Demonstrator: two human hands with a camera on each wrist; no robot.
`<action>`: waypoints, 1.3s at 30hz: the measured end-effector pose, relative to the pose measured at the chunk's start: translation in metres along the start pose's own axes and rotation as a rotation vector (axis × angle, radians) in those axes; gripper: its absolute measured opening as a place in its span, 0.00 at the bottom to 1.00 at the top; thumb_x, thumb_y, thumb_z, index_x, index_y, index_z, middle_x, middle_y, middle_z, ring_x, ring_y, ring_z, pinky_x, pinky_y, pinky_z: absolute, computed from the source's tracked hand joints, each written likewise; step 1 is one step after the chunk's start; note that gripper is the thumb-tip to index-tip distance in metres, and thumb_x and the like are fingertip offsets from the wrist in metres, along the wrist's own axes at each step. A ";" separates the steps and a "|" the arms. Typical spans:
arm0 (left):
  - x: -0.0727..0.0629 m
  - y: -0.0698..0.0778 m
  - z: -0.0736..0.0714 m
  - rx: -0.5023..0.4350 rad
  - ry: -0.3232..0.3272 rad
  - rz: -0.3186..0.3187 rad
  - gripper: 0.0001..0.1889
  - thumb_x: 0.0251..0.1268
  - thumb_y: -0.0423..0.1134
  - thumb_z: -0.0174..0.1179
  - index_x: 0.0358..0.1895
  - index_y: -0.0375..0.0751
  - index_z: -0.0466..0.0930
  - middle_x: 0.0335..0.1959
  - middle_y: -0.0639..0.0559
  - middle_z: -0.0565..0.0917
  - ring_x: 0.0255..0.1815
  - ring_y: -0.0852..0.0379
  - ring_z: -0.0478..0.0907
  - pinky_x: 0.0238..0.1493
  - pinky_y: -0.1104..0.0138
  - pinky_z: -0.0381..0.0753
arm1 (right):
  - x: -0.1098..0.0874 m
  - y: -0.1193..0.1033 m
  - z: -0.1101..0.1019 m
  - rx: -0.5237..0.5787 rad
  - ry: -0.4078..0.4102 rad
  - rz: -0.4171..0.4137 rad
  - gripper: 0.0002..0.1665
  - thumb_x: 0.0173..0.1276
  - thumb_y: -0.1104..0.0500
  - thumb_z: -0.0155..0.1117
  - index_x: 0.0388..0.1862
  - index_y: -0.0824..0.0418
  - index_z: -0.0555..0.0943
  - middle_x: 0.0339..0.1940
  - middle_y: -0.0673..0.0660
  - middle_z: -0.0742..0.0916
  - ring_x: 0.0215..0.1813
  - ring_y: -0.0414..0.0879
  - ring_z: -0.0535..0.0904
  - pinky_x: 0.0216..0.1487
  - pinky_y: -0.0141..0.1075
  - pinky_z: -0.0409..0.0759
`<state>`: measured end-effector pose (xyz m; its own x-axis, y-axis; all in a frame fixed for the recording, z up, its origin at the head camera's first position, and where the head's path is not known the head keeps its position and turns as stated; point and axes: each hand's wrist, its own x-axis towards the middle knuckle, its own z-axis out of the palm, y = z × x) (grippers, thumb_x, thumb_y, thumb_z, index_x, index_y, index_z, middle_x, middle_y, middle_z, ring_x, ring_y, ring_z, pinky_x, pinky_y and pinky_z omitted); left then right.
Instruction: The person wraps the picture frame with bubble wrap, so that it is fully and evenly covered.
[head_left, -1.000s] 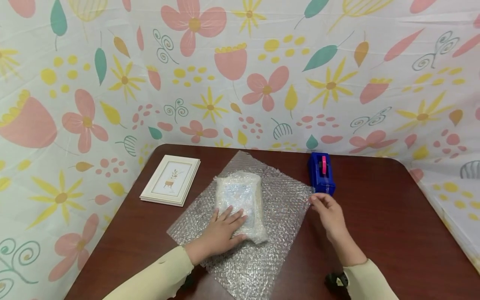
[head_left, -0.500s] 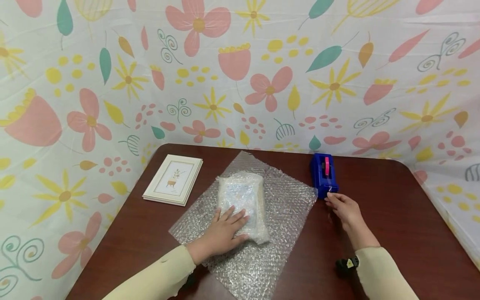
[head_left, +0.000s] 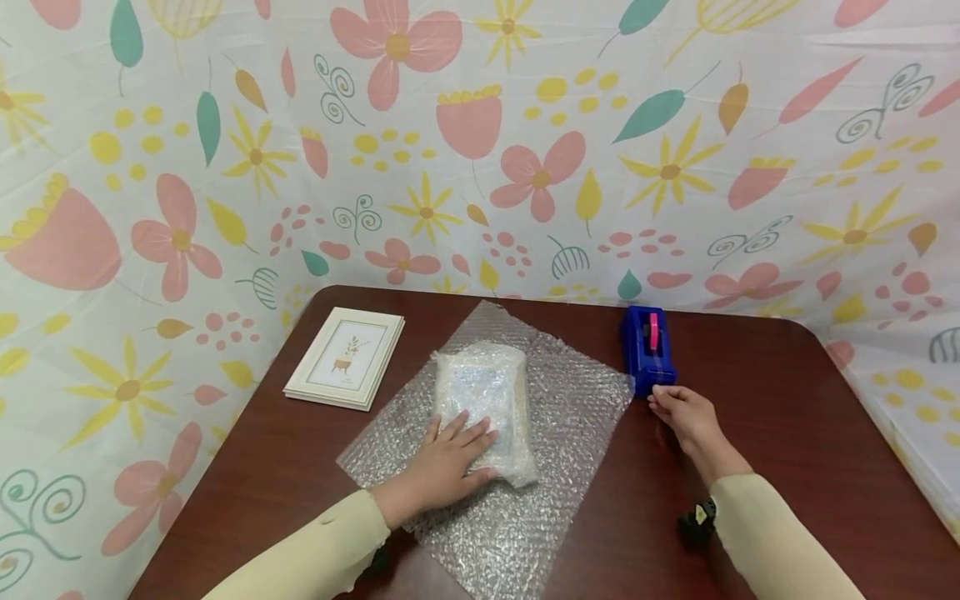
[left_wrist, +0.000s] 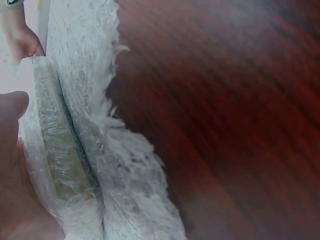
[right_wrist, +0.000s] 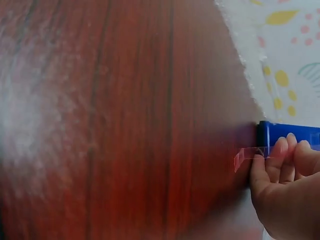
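My left hand lies flat, fingers spread, on a bubble-wrapped package. Underneath the package a larger sheet of bubble wrap is spread diagonally. In the left wrist view the package's side shows a cream edge through the wrap. At the front end of a blue tape dispenser with a pink core, my right hand pinches a strip of clear tape. The strip's pinkish free end sticks out past the fingertips in the right wrist view. Part of the dispenser is hidden behind that hand.
White picture frames, stacked, lie at the left on the dark brown table. A floral cloth hangs behind the table and along its sides. The sheet's right corner reaches to the dispenser.
My right hand has moved right, from the sheet's right corner to the front of the tape dispenser, and stays there over the last half second. My left hand keeps its place on the package.
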<state>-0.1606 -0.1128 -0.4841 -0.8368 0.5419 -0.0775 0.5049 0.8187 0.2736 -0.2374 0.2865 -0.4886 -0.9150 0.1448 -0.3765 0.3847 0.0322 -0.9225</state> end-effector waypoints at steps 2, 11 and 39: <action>0.000 0.000 0.000 -0.002 -0.002 0.000 0.32 0.78 0.60 0.49 0.79 0.54 0.63 0.82 0.54 0.63 0.85 0.41 0.54 0.82 0.35 0.44 | 0.002 0.001 0.001 -0.009 0.003 -0.005 0.09 0.81 0.60 0.52 0.50 0.64 0.76 0.27 0.38 0.84 0.35 0.27 0.82 0.42 0.20 0.83; -0.002 0.001 -0.002 -0.020 -0.001 0.001 0.31 0.78 0.59 0.50 0.79 0.54 0.65 0.82 0.54 0.64 0.85 0.41 0.55 0.82 0.34 0.46 | 0.006 0.004 0.001 -0.071 -0.020 -0.038 0.08 0.80 0.63 0.53 0.46 0.63 0.79 0.27 0.36 0.84 0.34 0.26 0.82 0.41 0.20 0.82; 0.000 0.003 0.000 0.047 0.024 -0.004 0.31 0.78 0.60 0.49 0.78 0.55 0.65 0.82 0.54 0.64 0.84 0.41 0.56 0.82 0.35 0.49 | -0.035 -0.061 0.071 -0.468 -0.250 -0.270 0.25 0.80 0.55 0.58 0.61 0.75 0.78 0.33 0.49 0.85 0.34 0.39 0.81 0.35 0.37 0.86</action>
<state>-0.1589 -0.1108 -0.4838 -0.8435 0.5342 -0.0557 0.5102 0.8294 0.2276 -0.2378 0.2097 -0.4249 -0.9669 -0.1650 -0.1947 0.0948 0.4762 -0.8742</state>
